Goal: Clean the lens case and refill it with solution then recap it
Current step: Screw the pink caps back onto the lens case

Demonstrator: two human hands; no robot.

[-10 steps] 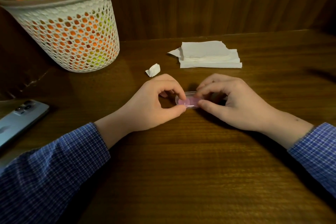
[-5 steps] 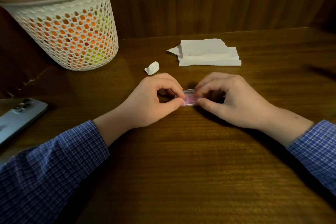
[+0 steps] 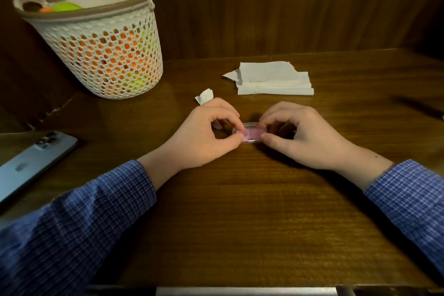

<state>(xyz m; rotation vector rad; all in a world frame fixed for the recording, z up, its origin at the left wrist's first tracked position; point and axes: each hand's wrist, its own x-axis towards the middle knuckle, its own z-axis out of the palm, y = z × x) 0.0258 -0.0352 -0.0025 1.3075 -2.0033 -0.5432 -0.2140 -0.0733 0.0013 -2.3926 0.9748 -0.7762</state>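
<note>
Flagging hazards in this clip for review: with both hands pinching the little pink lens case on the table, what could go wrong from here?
1. The lens case is small and held only by fingertips of the left hand and right hand; it may slip or pop free.
2. If it holds liquid, a jerk could spill it onto the wooden table, possibly toward the phone.
3. The tissue stack lies beyond the hands, so wiping a spill means letting go.
</note>
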